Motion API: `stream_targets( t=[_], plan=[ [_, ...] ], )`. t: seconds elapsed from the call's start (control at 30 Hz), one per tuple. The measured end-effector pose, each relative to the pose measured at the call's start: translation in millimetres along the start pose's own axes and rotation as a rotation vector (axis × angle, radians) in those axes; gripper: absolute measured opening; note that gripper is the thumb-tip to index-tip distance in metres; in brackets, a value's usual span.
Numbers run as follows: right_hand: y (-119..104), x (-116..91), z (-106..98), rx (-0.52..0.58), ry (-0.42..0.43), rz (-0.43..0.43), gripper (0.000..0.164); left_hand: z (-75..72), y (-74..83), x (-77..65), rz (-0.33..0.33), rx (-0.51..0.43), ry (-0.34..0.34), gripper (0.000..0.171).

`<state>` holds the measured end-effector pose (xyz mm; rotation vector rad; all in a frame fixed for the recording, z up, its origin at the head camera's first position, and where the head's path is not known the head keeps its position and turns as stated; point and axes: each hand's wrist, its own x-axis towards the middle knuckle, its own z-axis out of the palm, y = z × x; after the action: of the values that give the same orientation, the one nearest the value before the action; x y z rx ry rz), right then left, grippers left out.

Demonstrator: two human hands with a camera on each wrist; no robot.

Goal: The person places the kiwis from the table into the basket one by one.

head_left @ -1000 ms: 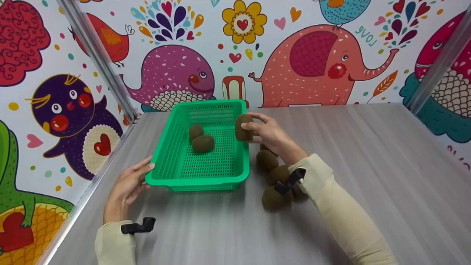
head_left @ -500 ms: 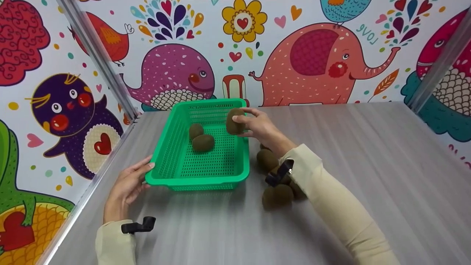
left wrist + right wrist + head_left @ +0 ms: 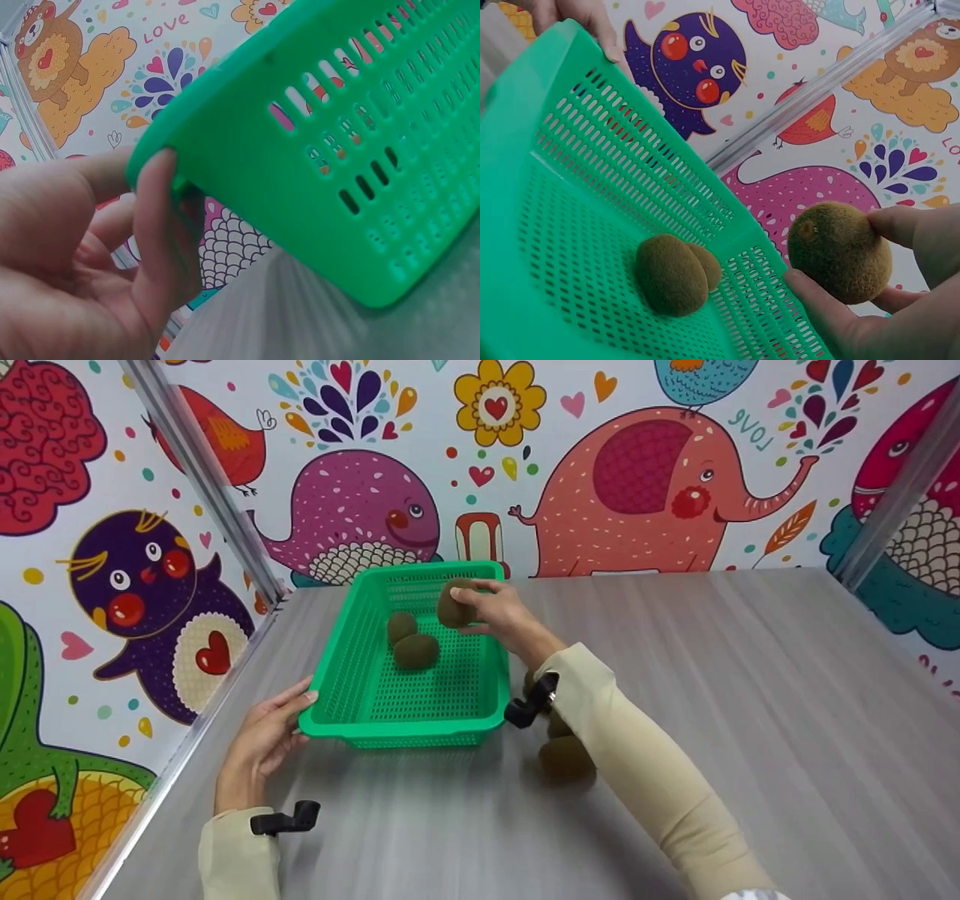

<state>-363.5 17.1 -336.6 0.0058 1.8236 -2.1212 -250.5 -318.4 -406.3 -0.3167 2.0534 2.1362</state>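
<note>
Evidently a placing step is in hand: the right hand (image 3: 504, 616) grips a kiwi (image 3: 454, 606) between thumb and fingers, holding it over the far right part of the green basket (image 3: 405, 729). Two kiwis (image 3: 416, 652) lie close together on the basket's floor. The left hand (image 3: 261, 739) pinches the rim at the near left corner, apparently steadying it. More kiwis (image 3: 568, 759) rest on the table (image 3: 750, 697) just right of the basket, partly hidden by the right sleeve (image 3: 652, 765). The next move seems to call for lowering the held fruit beside the pair before loosening the fingers.
</note>
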Motion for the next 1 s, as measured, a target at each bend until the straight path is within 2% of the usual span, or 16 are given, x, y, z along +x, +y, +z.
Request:
stream_targets(
  t=[0.3,0.6,1.0],
  plan=[
    [7,12,13,0.080,0.026,0.029,0.056,1.4,0.6,0.2,0.000,-0.010,-0.004,0.066],
    [18,25,22,0.078,0.039,0.056,0.054,1.4,0.4,-0.3,0.000,0.009,0.008,0.066],
    [31,37,21,0.017,0.038,0.100,0.054,1.4,-0.1,-0.1,-0.002,0.003,0.016,0.066]
  ],
)
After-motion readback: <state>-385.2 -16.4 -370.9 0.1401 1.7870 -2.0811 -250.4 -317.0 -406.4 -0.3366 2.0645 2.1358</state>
